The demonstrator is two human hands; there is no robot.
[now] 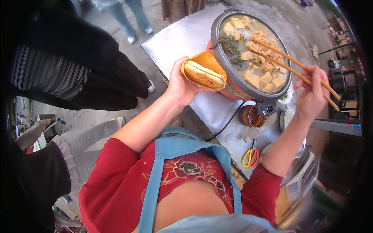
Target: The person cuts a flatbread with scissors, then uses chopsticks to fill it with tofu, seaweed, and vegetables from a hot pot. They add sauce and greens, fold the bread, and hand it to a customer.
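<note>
My left hand [182,83] is wrapped round a flatbread bun [204,74] in a yellow paper sleeve [211,61], beside the near left rim of a round electric pot [252,95]. The bun's browned side faces up. In my right hand [314,93] are long wooden chopsticks [293,72], slanting over the pot's right rim. Their tips are among folded strips of tofu skin [265,58]. Tofu chunks [251,79] and dark green seaweed-like strips [232,47] also lie in the pale, steaming broth.
The pot stands on a metal-topped table [175,40]. Nearer me are a jar of red chili sauce [254,117], a clear bottle [254,133], a black cord [229,122] and scissors with yellow and red handles [250,157]. People stand at the left, one in dark clothes [105,73].
</note>
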